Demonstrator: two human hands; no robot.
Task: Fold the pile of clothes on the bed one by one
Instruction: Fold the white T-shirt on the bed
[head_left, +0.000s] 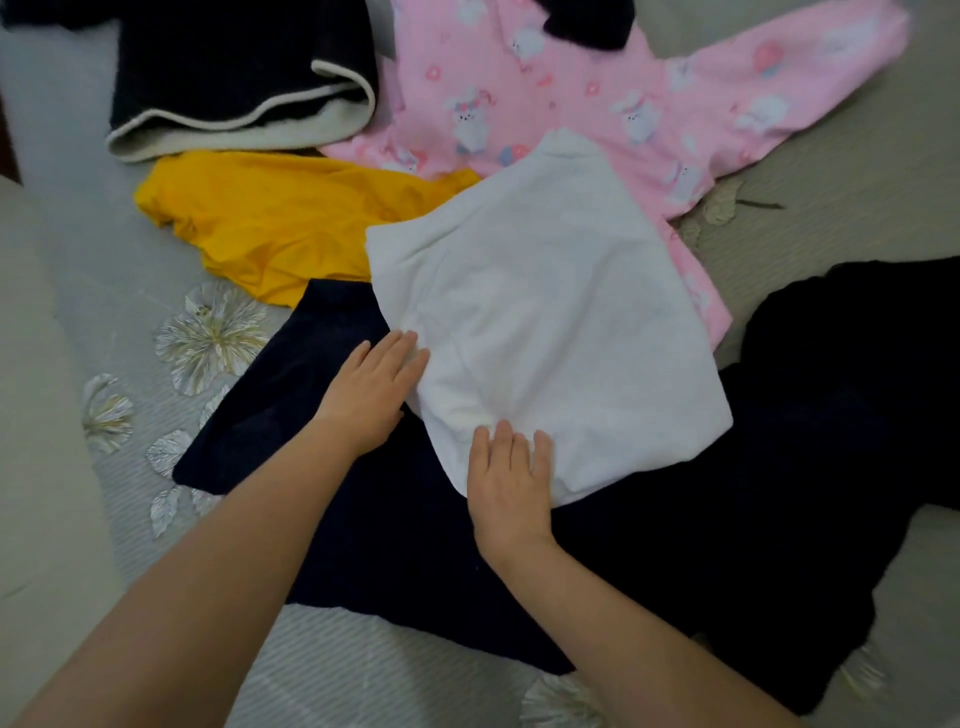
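On the bed (67, 291), left hand (371, 387) and right hand (511, 480) press flat-fingered, grip apart, on the white garment (545, 317).

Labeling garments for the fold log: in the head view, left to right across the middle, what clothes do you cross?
Yellow garment → white garment, with both hands flat on its near edge → pink printed garment behind it.
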